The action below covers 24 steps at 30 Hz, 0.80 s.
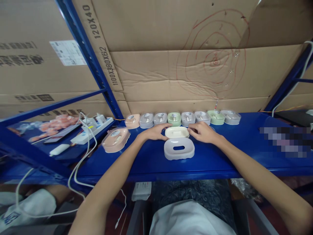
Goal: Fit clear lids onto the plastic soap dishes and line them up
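A cream oval tray (176,132) lies on the blue shelf (220,156), touching a grey soap-dish base (179,148) with a slot in its middle. My left hand (156,131) rests at the cream tray's left end and my right hand (203,132) at its right end, fingertips on its rim. Behind them runs a row of several closed soap boxes (182,118) in pink, grey and green. A pink closed soap box (115,139) sits alone to the left.
Large cardboard sheets (183,65) form the back wall between blue rack posts (93,62). On the left shelf are a white power strip (94,128) with cables, a phone (62,133) and pink items (56,124). A white cable (80,163) hangs off the edge.
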Each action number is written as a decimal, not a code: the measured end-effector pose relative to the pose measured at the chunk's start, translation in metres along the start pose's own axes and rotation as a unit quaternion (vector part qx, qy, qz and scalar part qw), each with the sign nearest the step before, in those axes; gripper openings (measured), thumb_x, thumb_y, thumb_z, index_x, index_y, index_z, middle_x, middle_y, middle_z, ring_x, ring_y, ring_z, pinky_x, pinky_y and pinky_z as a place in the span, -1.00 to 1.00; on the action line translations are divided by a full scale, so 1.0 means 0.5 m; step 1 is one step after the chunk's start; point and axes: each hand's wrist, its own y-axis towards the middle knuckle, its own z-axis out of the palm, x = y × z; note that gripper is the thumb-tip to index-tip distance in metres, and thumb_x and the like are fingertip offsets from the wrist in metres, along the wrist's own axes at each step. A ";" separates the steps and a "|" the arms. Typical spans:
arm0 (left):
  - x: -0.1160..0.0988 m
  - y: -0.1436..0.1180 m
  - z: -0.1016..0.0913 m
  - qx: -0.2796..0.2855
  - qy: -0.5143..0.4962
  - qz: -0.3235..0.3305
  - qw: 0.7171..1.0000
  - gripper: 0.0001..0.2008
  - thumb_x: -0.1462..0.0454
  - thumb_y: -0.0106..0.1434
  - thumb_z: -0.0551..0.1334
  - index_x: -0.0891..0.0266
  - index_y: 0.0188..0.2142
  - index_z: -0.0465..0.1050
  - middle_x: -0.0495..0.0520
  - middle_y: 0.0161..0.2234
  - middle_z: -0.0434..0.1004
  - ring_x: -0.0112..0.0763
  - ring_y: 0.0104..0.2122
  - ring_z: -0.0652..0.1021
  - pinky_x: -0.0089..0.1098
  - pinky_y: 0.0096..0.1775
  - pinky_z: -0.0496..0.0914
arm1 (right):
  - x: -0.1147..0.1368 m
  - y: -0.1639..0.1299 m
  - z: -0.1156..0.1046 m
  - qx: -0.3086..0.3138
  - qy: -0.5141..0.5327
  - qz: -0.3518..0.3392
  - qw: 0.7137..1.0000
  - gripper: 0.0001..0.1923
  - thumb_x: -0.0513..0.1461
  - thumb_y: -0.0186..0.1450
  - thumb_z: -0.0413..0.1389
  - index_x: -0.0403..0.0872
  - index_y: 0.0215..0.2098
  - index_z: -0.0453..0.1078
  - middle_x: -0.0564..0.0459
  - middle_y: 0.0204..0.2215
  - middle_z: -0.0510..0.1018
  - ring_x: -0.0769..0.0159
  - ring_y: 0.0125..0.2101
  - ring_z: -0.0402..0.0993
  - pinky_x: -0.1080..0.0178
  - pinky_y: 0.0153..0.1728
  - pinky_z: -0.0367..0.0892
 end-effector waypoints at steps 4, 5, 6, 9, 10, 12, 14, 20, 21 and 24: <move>0.001 0.001 0.000 -0.006 0.012 0.001 1.000 -0.20 0.06 0.15 0.49 0.17 0.35 0.40 0.27 0.31 0.51 0.05 0.21 0.56 -0.01 0.23 0.44 | -0.003 0.000 0.000 0.002 -0.004 0.002 1.000 -0.68 -0.20 0.47 0.00 -0.04 -0.46 0.28 0.13 -0.61 0.35 0.38 -0.58 0.22 0.24 -0.43 0.00; 0.002 0.001 0.000 -0.007 0.015 0.002 1.000 -0.19 0.05 0.15 0.50 0.18 0.35 0.40 0.27 0.32 0.50 0.06 0.21 0.56 -0.02 0.23 0.44 | -0.002 0.000 0.000 0.002 -0.006 0.002 1.000 -0.68 -0.20 0.47 0.01 -0.04 -0.47 0.29 0.13 -0.61 0.36 0.38 -0.58 0.22 0.24 -0.43 0.01; 0.002 0.001 0.001 -0.008 0.018 0.004 1.000 -0.18 0.05 0.15 0.50 0.18 0.35 0.39 0.28 0.32 0.50 0.06 0.22 0.55 -0.02 0.23 0.44 | 0.000 0.000 0.000 0.003 -0.007 0.004 1.000 -0.68 -0.20 0.47 0.01 -0.05 -0.47 0.30 0.12 -0.61 0.37 0.38 -0.58 0.22 0.24 -0.43 0.01; 0.004 0.001 0.001 -0.011 0.027 0.005 1.000 -0.16 0.03 0.15 0.50 0.18 0.37 0.37 0.29 0.32 0.49 0.07 0.22 0.55 -0.02 0.23 0.44 | 0.009 -0.002 -0.003 0.016 0.000 0.008 1.000 -0.68 -0.16 0.49 0.04 -0.07 -0.42 0.38 0.12 -0.60 0.40 0.38 -0.58 0.23 0.25 -0.43 0.04; 0.005 0.001 0.002 -0.011 0.029 0.004 1.000 -0.15 0.02 0.15 0.50 0.18 0.38 0.36 0.29 0.32 0.49 0.07 0.22 0.55 -0.02 0.23 0.44 | 0.013 -0.003 -0.004 0.021 0.007 0.005 1.000 -0.69 -0.11 0.49 0.08 -0.07 -0.38 0.42 0.13 -0.59 0.41 0.37 -0.58 0.25 0.25 -0.43 0.06; 0.006 0.001 0.002 -0.009 0.032 0.002 0.999 -0.14 0.01 0.16 0.51 0.18 0.39 0.35 0.29 0.32 0.50 0.07 0.22 0.56 -0.02 0.22 0.44 | 0.021 -0.005 -0.008 0.025 0.022 -0.011 0.999 -0.66 0.03 0.44 0.21 -0.09 -0.24 0.49 0.13 -0.55 0.45 0.34 -0.54 0.31 0.25 -0.40 0.13; 0.006 0.001 0.003 -0.007 0.033 0.000 0.999 -0.13 0.00 0.16 0.51 0.18 0.39 0.34 0.30 0.32 0.49 0.08 0.23 0.55 -0.02 0.22 0.44 | 0.030 -0.005 -0.010 0.018 0.043 -0.041 0.998 -0.49 0.15 0.33 0.33 -0.09 -0.08 0.52 0.07 -0.41 0.53 0.25 -0.42 0.43 0.22 -0.32 0.26; 0.010 0.002 0.005 -0.017 0.029 0.013 0.999 -0.17 0.06 0.17 0.51 0.18 0.37 0.36 0.28 0.32 0.49 0.07 0.24 0.54 0.02 0.26 0.41 | 0.055 -0.006 0.003 0.053 0.137 -0.100 0.984 -0.08 0.24 0.12 0.47 0.03 0.30 0.40 -0.14 0.13 0.53 -0.07 0.11 0.50 -0.03 0.15 0.42; 0.011 0.002 0.006 -0.019 0.028 0.016 0.999 -0.18 0.07 0.16 0.52 0.17 0.37 0.37 0.28 0.31 0.50 0.07 0.23 0.55 0.02 0.27 0.40 | 0.058 -0.007 0.008 0.066 0.143 -0.103 0.982 -0.05 0.24 0.10 0.48 0.06 0.32 0.38 -0.13 0.17 0.52 -0.09 0.16 0.48 -0.07 0.20 0.40; 0.016 0.002 0.008 -0.021 0.029 0.010 0.999 -0.12 0.06 0.16 0.53 0.18 0.40 0.32 0.30 0.31 0.51 0.07 0.23 0.55 0.03 0.27 0.40 | 0.059 -0.011 0.023 0.099 0.141 -0.109 0.979 -0.02 0.20 0.09 0.51 0.12 0.36 0.36 -0.11 0.23 0.51 -0.15 0.28 0.39 -0.16 0.31 0.31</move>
